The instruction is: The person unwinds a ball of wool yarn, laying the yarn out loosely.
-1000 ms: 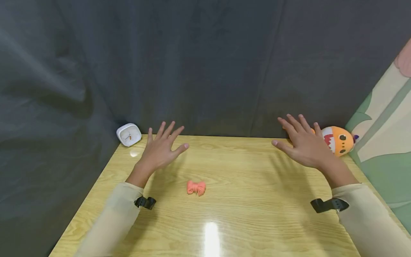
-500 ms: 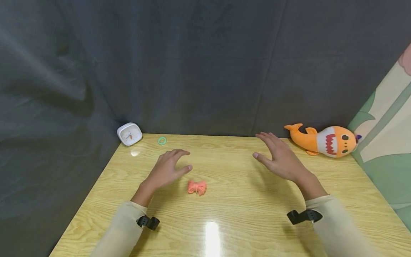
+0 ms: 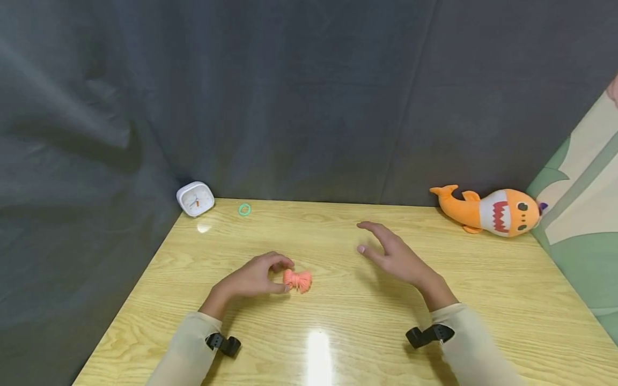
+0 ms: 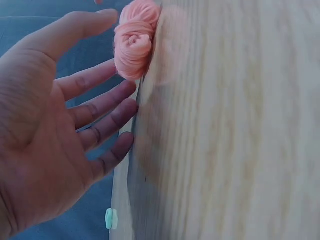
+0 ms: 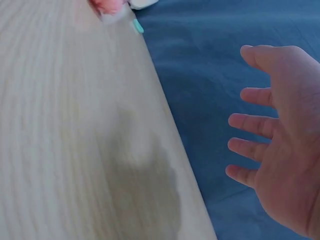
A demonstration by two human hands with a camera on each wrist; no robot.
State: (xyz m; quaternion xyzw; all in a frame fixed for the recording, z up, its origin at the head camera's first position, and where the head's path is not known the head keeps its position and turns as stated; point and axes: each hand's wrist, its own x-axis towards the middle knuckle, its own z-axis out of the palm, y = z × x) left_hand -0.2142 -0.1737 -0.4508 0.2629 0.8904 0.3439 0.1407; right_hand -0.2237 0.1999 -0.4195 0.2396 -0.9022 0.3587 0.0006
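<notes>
A small bundle of coral-pink yarn (image 3: 298,280), tied at its middle, lies on the wooden table (image 3: 338,327). My left hand (image 3: 253,276) is at its left end, thumb on the near side and fingers on the far side. In the left wrist view, the fingers spread beside the yarn (image 4: 135,42) without gripping it; whether a fingertip touches it I cannot tell. To the right of the yarn, my right hand (image 3: 398,257) hovers above the table with relaxed fingers. The right wrist view shows that hand (image 5: 280,135) with nothing in it.
A white clock (image 3: 195,199) stands at the table's back left corner. Beside it lies a green ring (image 3: 244,209). An orange shark plush (image 3: 487,210) lies at the back right. Behind the table hangs a dark curtain (image 3: 299,102); a patterned panel (image 3: 579,214) borders the right side.
Both hands have come down and inward from above the back of the table. The left hand has reached the yarn's left end, its fingers bending more. The green ring has come into view.
</notes>
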